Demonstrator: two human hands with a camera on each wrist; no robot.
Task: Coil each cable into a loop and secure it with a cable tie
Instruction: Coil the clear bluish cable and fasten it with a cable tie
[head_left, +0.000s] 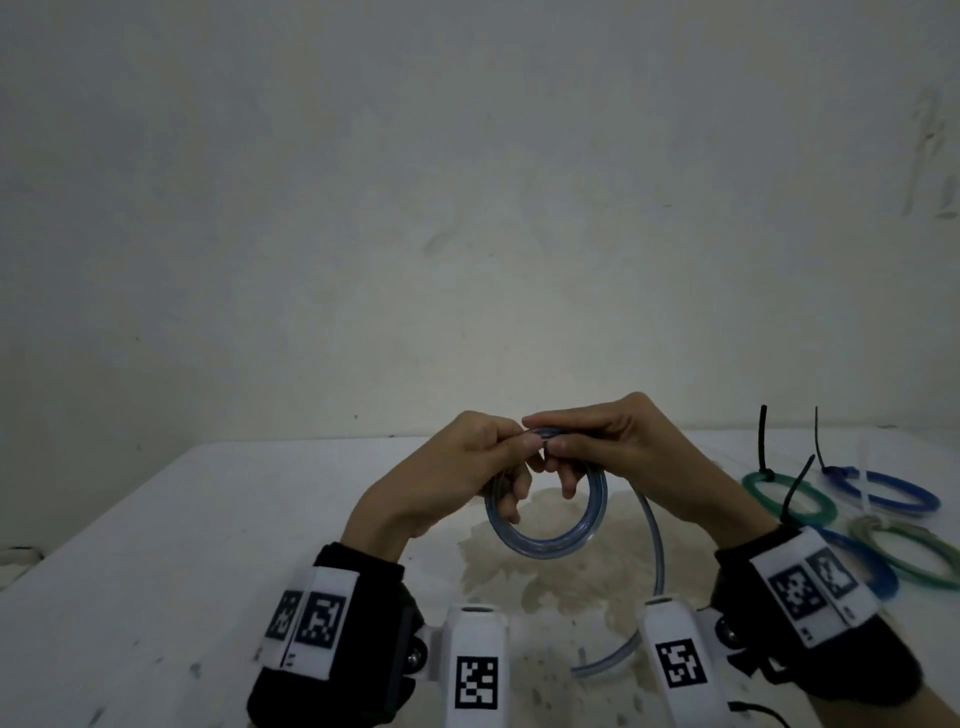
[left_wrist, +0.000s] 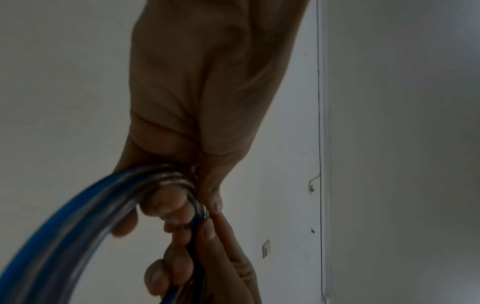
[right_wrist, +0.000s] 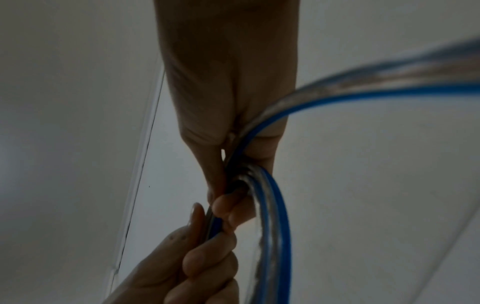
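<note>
Both hands' fingers (head_left: 530, 446) pinch the upright cable coil's (head_left: 545, 540) top, tail trailing down.

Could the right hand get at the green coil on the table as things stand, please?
Probably not yet: the right hand and left hand both pinch the blue cable. The green coil lies unobstructed nearby.

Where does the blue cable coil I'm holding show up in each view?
Head: blue cable coil low centre, hanging below both hands.
Left wrist: lower left, curving up to the fingers.
Right wrist: centre to lower right.
Shared landmark: the thumbs meeting at its top.
</note>
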